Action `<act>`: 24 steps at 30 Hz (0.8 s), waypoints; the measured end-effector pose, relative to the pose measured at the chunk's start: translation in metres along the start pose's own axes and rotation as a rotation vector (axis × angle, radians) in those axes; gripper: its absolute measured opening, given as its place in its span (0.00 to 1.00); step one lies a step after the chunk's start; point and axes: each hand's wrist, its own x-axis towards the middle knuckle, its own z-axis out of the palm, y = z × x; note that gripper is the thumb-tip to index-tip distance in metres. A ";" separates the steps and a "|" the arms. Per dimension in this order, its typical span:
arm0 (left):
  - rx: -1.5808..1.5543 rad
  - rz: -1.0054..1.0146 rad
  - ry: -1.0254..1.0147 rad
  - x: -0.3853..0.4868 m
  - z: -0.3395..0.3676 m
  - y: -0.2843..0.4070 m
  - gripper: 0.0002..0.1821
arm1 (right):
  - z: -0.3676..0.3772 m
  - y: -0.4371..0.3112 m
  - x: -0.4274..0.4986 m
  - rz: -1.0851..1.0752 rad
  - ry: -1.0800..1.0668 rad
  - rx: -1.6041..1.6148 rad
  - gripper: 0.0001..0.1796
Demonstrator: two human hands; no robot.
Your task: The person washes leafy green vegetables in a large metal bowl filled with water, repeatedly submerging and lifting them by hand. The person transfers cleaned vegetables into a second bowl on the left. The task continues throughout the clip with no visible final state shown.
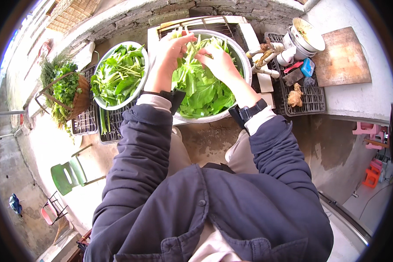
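A large metal basin (248, 64) stands before me, heaped with leafy greens (204, 96). Above its far left part, my left hand (170, 49) grips a few pale green stems (180, 32) that stick up past the fingers. My right hand (219, 62) is over the middle of the basin, thumb and fingers pinched on a leafy stem (192, 49) close to the left hand. To the left is a second, smaller basin (146, 67), filled with cut or plucked greens (119, 75). Black bands circle both wrists.
Left of the basins, a woven basket (81, 95) holds herbs (65, 78) beside black plastic crates (117, 126). Brass taps (265, 54) jut out at the right basin edge. Farther right are stacked bowls (309, 36), a ginger-like root (294, 95) on a crate, and a wooden cutting board (342, 57).
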 end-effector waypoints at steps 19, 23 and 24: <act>-0.164 0.088 -0.144 0.007 -0.024 0.000 0.10 | -0.018 0.010 0.003 0.232 0.230 0.705 0.13; 0.301 0.226 -0.518 -0.006 0.002 -0.002 0.16 | -0.032 -0.001 0.003 0.195 0.117 0.832 0.15; 0.289 0.229 -0.552 -0.008 0.006 -0.003 0.15 | -0.033 -0.004 0.002 0.116 0.096 0.844 0.15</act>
